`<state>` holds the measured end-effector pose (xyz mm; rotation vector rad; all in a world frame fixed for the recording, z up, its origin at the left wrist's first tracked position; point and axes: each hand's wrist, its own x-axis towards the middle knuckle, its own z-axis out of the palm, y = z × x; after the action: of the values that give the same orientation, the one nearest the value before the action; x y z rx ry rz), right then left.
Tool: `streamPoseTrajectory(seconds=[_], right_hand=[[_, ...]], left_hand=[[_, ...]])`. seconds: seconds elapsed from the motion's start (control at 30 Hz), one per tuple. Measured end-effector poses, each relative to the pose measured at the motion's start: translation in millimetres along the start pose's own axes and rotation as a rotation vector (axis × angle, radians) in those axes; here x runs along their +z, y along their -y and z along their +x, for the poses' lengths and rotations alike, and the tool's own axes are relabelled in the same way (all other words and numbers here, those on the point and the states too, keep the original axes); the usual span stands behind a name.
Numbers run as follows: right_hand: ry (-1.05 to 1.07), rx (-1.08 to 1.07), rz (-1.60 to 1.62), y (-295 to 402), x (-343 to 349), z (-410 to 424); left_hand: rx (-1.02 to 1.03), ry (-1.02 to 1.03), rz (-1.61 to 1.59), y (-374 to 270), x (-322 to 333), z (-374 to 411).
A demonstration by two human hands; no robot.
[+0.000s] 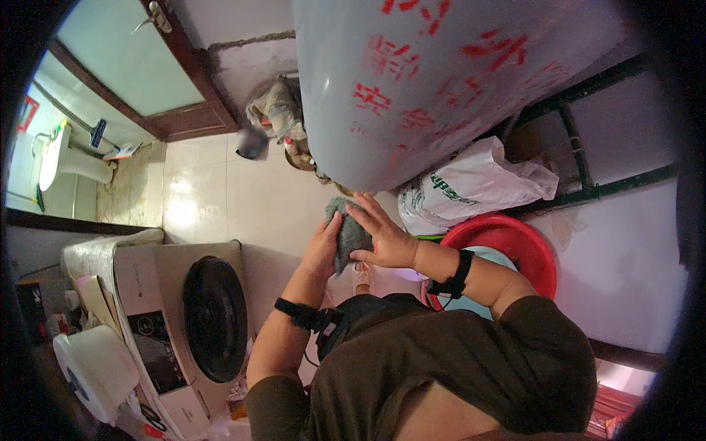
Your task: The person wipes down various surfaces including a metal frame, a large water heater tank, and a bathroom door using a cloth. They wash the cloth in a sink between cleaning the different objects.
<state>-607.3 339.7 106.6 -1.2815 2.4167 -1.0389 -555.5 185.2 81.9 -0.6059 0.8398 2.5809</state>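
A folded grey-green cloth (351, 234) is held between my two hands, in front of my body and over the tiled floor. My left hand (319, 245) presses on its left side with the thumb along the cloth. On the other side, my right hand (386, 234) has its fingers spread over the cloth's upper edge and its thumb against the lower part. Just beyond the hands stands a large grey rounded tank (353, 143) with red painted characters. Both forearms wear black straps with small devices.
A front-loading washing machine (160, 331) stands at the left, with a plastic-wrapped roll (99, 369) by it. At the right are a white plastic bag (469, 187), a red basin (543, 259) and a green metal frame (612, 193). A door (187, 118) and washbasin (55, 157) appear upper left.
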Motion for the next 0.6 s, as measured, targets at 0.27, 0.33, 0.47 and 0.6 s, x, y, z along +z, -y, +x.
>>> streamPoseTrajectory(seconds=[0.27,0.33,0.47,0.6], right_hand=[[-0.079,0.004,-0.104,-26,-67,-4],[-0.36,-0.256,-0.516,-23,-128,21],[-0.888,-0.263,-0.975,-15,-202,60],[-0.873,-0.314,-1.165,-64,-189,78]], left_hand=[[0.097,0.298,0.541,-11,7,4],[0.146,0.15,0.503,-17,-15,3],[0.135,-0.18,0.41,-17,-77,14],[0.068,-0.25,0.424,-35,-111,21]])
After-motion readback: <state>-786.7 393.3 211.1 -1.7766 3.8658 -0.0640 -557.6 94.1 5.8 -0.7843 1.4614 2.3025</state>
